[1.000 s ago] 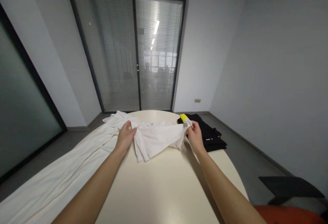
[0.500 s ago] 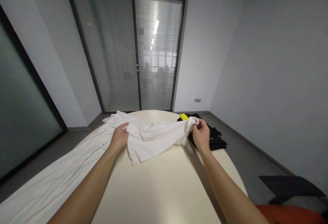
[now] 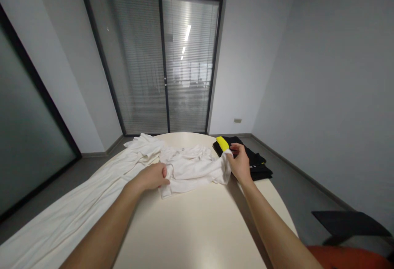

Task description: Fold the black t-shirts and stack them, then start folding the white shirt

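Observation:
A white T-shirt lies bunched across the middle of the table, wrinkled along its far side. My right hand pinches its rolled right end between thumb and fingers, lifting that end slightly beside the black clothes. At the opposite end is my left hand, low over the tabletop, its thumb and curled fingers apart around the shirt's left edge. Whether those fingertips touch the cloth is hard to see.
More white cloth spreads along the left side of the table. Folded black clothes with a bright yellow piece sit at the right edge. An orange-seated chair stands at lower right.
My left hand has let go of the shirt's upper left part and come down nearer its lower left corner. The raised shirt has sunk onto the table; my right hand has shifted slightly left.

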`<state>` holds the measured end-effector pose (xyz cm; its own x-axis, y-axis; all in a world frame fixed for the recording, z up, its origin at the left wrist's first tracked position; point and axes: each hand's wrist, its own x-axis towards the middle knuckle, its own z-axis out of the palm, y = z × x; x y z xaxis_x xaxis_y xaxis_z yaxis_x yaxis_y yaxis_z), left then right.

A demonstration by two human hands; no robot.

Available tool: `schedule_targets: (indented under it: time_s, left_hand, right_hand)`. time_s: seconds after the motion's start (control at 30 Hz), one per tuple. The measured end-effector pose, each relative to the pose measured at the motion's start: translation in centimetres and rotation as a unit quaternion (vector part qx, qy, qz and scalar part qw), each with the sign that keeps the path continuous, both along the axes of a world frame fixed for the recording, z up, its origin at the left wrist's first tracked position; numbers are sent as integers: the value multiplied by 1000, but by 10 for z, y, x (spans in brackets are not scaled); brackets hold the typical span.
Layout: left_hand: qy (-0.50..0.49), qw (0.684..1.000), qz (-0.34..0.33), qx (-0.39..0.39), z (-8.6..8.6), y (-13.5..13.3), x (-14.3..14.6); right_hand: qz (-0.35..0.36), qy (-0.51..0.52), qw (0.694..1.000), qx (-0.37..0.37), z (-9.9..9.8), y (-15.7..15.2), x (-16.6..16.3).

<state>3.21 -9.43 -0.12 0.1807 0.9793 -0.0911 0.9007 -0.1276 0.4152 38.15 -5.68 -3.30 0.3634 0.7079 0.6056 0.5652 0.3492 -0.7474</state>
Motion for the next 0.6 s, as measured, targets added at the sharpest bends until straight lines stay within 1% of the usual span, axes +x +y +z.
schedule_targets:
  time_s: [0.07, 0.17, 0.27, 0.33, 0.47, 0.53, 0.6]
  left_hand:
    - [-1, 999, -32, -21, 2, -5, 2]
    - [8, 997, -60, -39, -3, -8, 4]
    - [32, 995, -76, -47, -9, -9, 6]
    - [43, 994, -82, -50, -12, -8, 7]
    - [31, 996, -78, -41, -8, -9, 4]
    - [17, 997, -73, -29, -3, -8, 0]
    - [-14, 997, -65, -26, 3, -7, -3]
  right_hand:
    - [10, -12, 1000, -7, 0, -1, -1]
    - [31, -46, 998, -20, 0, -2, -6]
    - [107, -97, 988, -50, 2, -6, -11]
    - [171, -146, 971, -78, 4, -9, -14]
    - [285, -240, 919, -129, 4, -17, -18]
    - [320, -272, 895, -150, 3, -20, -20]
    - [331, -301, 880, -162, 1, -21, -21]
